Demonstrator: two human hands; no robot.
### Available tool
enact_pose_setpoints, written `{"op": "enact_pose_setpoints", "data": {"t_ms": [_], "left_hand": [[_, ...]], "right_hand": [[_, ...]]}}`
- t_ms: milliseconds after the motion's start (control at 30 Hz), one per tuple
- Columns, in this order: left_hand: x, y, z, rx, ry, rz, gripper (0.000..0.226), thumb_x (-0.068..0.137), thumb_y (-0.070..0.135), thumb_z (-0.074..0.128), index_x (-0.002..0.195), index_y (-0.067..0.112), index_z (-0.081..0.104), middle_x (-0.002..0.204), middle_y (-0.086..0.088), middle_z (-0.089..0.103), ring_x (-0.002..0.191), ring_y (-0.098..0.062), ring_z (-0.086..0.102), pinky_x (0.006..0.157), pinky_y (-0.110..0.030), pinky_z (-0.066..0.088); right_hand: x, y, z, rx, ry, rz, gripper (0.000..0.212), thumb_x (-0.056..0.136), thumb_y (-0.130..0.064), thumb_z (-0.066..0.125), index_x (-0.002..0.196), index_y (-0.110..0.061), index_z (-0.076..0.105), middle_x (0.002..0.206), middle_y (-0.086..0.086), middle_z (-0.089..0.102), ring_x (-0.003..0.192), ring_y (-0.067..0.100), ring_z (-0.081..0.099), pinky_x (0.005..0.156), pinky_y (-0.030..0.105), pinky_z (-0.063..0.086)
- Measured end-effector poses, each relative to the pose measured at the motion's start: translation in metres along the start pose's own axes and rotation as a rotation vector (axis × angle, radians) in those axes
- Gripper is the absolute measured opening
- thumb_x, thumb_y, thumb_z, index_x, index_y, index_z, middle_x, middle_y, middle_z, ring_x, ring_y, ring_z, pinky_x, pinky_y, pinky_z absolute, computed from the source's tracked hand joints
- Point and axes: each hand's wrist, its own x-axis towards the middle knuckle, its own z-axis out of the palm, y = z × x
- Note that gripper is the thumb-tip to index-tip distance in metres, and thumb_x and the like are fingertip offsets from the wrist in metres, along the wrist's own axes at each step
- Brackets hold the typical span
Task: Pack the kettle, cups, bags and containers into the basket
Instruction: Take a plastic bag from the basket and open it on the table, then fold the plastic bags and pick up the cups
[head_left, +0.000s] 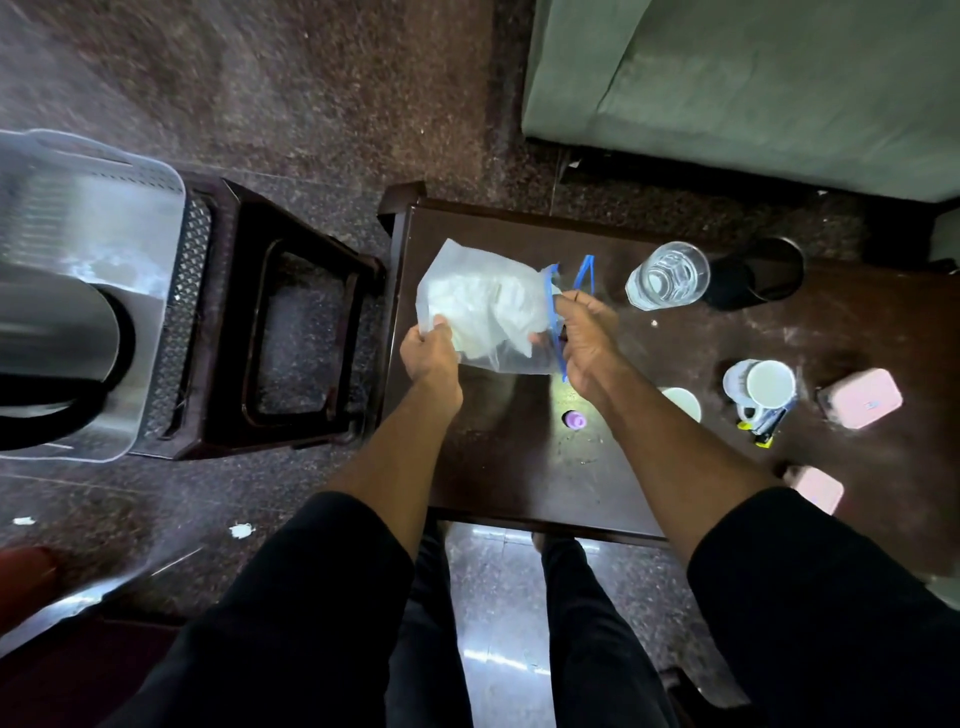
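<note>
Floor: dark speckled stone ran under everything; a green upholstered seat (753, 88) stood beyond the far edge of the table.
Table: a dark wooden table (498, 467) stood before me, its top dusty and scuffed toward the right side.
Bag: a clear plastic bag (483, 312) with a blue zip edge was held just above the table's far left corner, with crumpled white contents inside.
Left hand: my left hand (431, 356) gripped the bag's closed bottom end, fingers curled round the plastic.
Right hand: my right hand (584, 338) pinched the blue zip edge at the bag's mouth, thumb and fingers closed on it.
Glass: a clear drinking glass (667, 280) stood upright near the far edge, just beside a black cylindrical container (763, 275).
Cups: a white cup (763, 384) stood toward the right side with small items I could not identify at its base; another white cup (683, 402) was partly hidden behind my right forearm.
Containers: one pink container (860, 397) lay at the right edge, a second pink container (818, 488) at the near right corner.
Cap: a small purple cap (575, 420) lay mid-table between my forearms.
Basket: a pale perforated basket (104, 218) sat on a dark stool (280, 312) left of the table.
Kettle: a steel kettle (57, 332) with a black handle was already inside the basket.
</note>
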Motion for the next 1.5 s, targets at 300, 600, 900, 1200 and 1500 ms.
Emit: {"op": "enact_pose_setpoints", "data": {"t_ms": [300, 600, 900, 1200, 1500], "left_hand": [[-0.004, 0.004, 0.011, -0.013, 0.005, 0.016, 0.029, 0.103, 0.025, 0.063, 0.127, 0.009, 0.064, 0.098, 0.005, 0.064, 0.097, -0.020, 0.066, 0.091, -0.034, 0.060], [-0.004, 0.012, 0.017, 0.079, 0.032, 0.123, 0.039, 0.098, 0.019, 0.070, 0.135, 0.011, 0.059, 0.128, -0.008, 0.068, 0.108, -0.021, 0.067, 0.078, -0.022, 0.060], [-0.004, 0.021, 0.021, 0.360, 0.047, 0.210, 0.050, 0.087, 0.008, 0.077, 0.130, 0.016, 0.054, 0.132, -0.011, 0.065, 0.117, -0.029, 0.066, 0.099, -0.041, 0.060], [-0.025, 0.007, 0.019, 0.717, 0.220, 0.646, 0.042, 0.086, 0.019, 0.078, 0.122, 0.018, 0.055, 0.131, -0.008, 0.054, 0.119, -0.027, 0.054, 0.101, -0.041, 0.051], [-0.063, 0.018, 0.038, 0.079, -0.454, 0.225, 0.064, 0.107, 0.060, 0.034, 0.100, 0.013, 0.078, 0.095, -0.005, 0.081, 0.092, -0.024, 0.076, 0.084, -0.039, 0.059]], "right_hand": [[-0.001, -0.006, -0.001, 0.033, 0.118, -0.114, 0.006, 0.080, -0.014, 0.079, 0.078, -0.012, 0.074, 0.083, 0.007, 0.067, 0.078, 0.021, 0.060, 0.071, 0.040, 0.053], [-0.019, -0.013, 0.005, -0.740, 0.534, -0.809, 0.021, 0.093, -0.031, 0.063, 0.104, -0.013, 0.063, 0.088, 0.008, 0.074, 0.081, 0.038, 0.065, 0.063, 0.034, 0.033], [-0.026, -0.021, 0.003, -0.638, 0.515, -0.788, 0.015, 0.088, -0.024, 0.065, 0.095, -0.011, 0.061, 0.079, 0.004, 0.066, 0.074, 0.031, 0.060, 0.064, 0.037, 0.043], [-0.041, -0.031, 0.008, -0.072, 0.540, -0.633, 0.012, 0.088, -0.008, 0.068, 0.099, -0.007, 0.071, 0.092, 0.003, 0.074, 0.085, 0.019, 0.069, 0.077, 0.031, 0.058], [-0.041, -0.036, 0.012, 0.362, 0.157, -0.135, 0.017, 0.088, 0.001, 0.068, 0.091, -0.014, 0.076, 0.099, 0.015, 0.076, 0.087, 0.030, 0.070, 0.087, 0.054, 0.060]]}}
